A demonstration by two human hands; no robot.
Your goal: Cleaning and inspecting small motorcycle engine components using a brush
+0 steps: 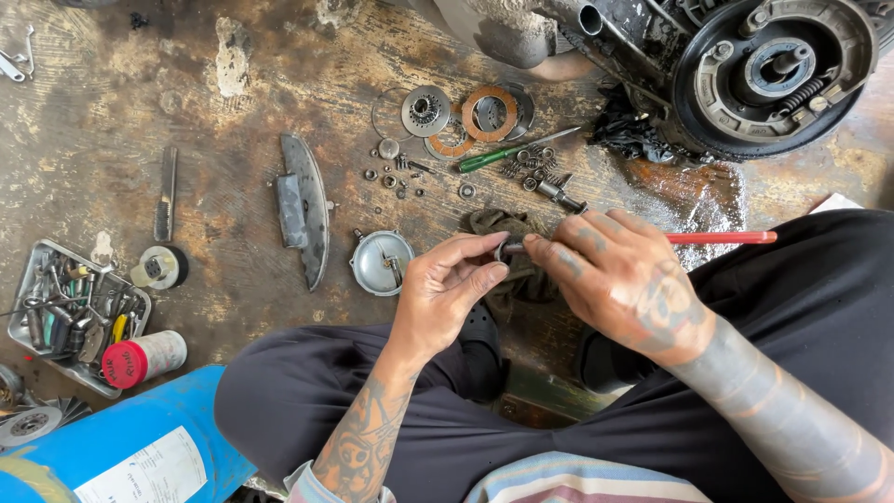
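My left hand [449, 287] pinches a small metal ring part [507, 250] between thumb and fingers over a dirty rag [507, 225] on the floor. My right hand [619, 279] grips a red-handled tool [722, 237] whose tip meets the ring where the two hands touch. Both hands hover above my crossed legs in dark trousers.
An engine with a brake drum [773, 70] stands at the top right. Clutch discs [489, 114], a green screwdriver [503, 154], small bolts and springs, a round metal cover [380, 263] and a curved metal plate [305, 207] lie ahead. A tool tray [74, 312], spray can [144, 359] and blue container [130, 447] sit left.
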